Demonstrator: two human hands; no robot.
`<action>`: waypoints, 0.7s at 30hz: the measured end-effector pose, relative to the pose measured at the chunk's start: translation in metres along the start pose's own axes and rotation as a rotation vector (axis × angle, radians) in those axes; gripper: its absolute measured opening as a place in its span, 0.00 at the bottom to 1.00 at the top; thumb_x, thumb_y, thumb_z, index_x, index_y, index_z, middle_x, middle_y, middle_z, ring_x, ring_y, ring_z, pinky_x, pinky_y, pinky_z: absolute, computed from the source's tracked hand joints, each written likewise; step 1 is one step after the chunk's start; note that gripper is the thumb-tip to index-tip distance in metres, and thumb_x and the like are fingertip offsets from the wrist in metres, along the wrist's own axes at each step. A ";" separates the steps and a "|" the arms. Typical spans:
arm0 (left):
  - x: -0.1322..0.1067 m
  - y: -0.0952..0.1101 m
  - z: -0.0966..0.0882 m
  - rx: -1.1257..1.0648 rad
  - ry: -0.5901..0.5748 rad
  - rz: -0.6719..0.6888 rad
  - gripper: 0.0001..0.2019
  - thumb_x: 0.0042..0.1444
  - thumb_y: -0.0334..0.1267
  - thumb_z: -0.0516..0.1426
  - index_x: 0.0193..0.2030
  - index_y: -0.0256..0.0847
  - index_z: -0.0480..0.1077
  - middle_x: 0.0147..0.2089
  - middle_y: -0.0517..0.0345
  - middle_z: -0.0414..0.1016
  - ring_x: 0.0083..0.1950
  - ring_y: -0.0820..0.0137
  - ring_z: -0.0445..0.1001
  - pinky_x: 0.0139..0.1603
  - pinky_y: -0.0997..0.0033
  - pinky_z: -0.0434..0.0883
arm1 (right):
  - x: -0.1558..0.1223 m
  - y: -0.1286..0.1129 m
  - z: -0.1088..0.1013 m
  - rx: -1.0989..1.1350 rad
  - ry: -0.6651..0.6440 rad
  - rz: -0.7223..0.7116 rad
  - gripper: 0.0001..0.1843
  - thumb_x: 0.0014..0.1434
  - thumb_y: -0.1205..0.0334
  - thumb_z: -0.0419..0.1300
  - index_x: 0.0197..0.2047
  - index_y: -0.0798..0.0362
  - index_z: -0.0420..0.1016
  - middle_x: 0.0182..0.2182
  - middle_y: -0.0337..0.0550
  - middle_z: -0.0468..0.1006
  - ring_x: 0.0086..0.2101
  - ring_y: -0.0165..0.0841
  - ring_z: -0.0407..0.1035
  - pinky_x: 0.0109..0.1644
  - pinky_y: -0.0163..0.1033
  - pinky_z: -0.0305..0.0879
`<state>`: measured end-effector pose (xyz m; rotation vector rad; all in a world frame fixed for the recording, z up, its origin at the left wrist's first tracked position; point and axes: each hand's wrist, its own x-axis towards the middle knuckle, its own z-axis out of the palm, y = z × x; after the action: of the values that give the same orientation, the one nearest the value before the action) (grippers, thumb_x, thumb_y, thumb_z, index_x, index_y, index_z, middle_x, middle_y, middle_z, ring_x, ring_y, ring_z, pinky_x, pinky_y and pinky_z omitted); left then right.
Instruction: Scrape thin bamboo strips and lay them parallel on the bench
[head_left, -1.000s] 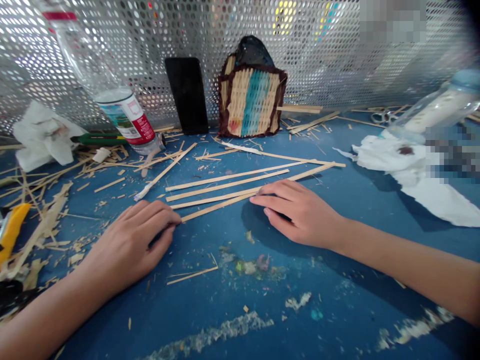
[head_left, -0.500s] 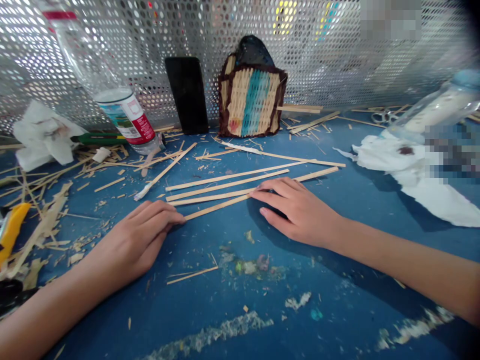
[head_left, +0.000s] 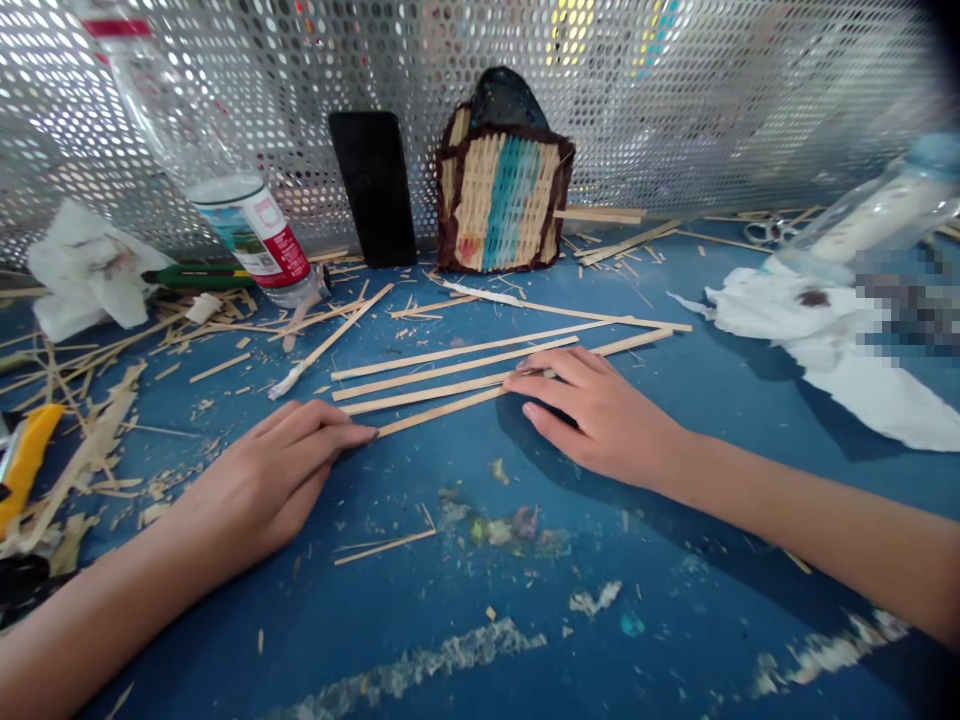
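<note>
Several long thin bamboo strips (head_left: 450, 372) lie side by side on the blue table (head_left: 480, 590). My left hand (head_left: 274, 470) rests flat on the table, fingers stretched out together, its fingertips touching the near end of the lowest strip (head_left: 439, 410). My right hand (head_left: 592, 410) lies flat too, fingers extended, pressing on the middle of the lower strips. Neither hand grips anything.
A woven straw piece (head_left: 502, 200) and a black phone (head_left: 373, 185) lean on the perforated metal wall. A plastic bottle (head_left: 225, 200) tilts at left. White tissues (head_left: 810, 330) and another bottle (head_left: 877, 215) lie right. Yellow cutter (head_left: 22, 460), green tool (head_left: 199, 278) and scraps sit left.
Both hands have pushed slightly forward and right, sliding the lower strips up against the others. The strips' far ends moved a little toward the wall.
</note>
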<state>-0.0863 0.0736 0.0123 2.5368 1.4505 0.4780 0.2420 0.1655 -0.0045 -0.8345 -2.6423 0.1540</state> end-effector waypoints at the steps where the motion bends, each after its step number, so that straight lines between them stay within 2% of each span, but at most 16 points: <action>1: 0.000 0.001 -0.001 0.003 -0.008 -0.001 0.17 0.64 0.29 0.46 0.54 0.43 0.70 0.51 0.53 0.70 0.49 0.68 0.69 0.54 0.68 0.65 | 0.000 0.000 0.000 -0.008 0.005 -0.001 0.18 0.67 0.63 0.50 0.57 0.52 0.71 0.52 0.52 0.71 0.53 0.43 0.63 0.57 0.54 0.61; 4: -0.001 0.003 -0.002 0.024 0.000 -0.009 0.17 0.65 0.30 0.45 0.53 0.45 0.70 0.51 0.53 0.72 0.50 0.68 0.70 0.54 0.67 0.65 | 0.000 0.000 0.001 -0.036 0.030 -0.009 0.16 0.66 0.64 0.51 0.54 0.52 0.73 0.52 0.52 0.71 0.53 0.44 0.63 0.57 0.55 0.61; 9: -0.001 0.002 -0.002 0.131 0.121 -0.090 0.10 0.64 0.34 0.48 0.45 0.40 0.69 0.44 0.53 0.72 0.47 0.66 0.70 0.55 0.63 0.64 | -0.002 -0.002 0.002 -0.082 0.079 -0.004 0.15 0.65 0.64 0.53 0.50 0.54 0.76 0.50 0.52 0.72 0.50 0.43 0.65 0.54 0.52 0.64; 12: -0.001 0.002 -0.003 0.128 0.093 -0.116 0.09 0.64 0.34 0.48 0.41 0.40 0.69 0.41 0.55 0.73 0.44 0.66 0.70 0.53 0.63 0.64 | -0.002 -0.004 0.000 -0.103 0.105 0.012 0.14 0.64 0.64 0.53 0.46 0.55 0.78 0.47 0.52 0.73 0.47 0.42 0.67 0.51 0.51 0.65; 16: -0.001 0.006 -0.004 0.064 0.066 -0.091 0.10 0.63 0.33 0.47 0.40 0.40 0.69 0.41 0.55 0.74 0.44 0.67 0.70 0.49 0.67 0.65 | -0.002 -0.006 -0.002 -0.092 0.106 0.011 0.13 0.64 0.64 0.52 0.42 0.56 0.79 0.42 0.52 0.74 0.42 0.41 0.67 0.48 0.48 0.66; 21: -0.001 0.006 -0.004 0.031 0.066 -0.090 0.11 0.63 0.33 0.47 0.39 0.40 0.70 0.40 0.55 0.74 0.44 0.67 0.70 0.49 0.67 0.65 | -0.002 -0.006 -0.003 -0.050 0.108 0.011 0.12 0.64 0.65 0.52 0.40 0.54 0.77 0.38 0.49 0.75 0.40 0.39 0.67 0.45 0.47 0.67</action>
<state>-0.0835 0.0692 0.0181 2.4883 1.5989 0.5332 0.2415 0.1596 -0.0014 -0.8494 -2.5505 0.0447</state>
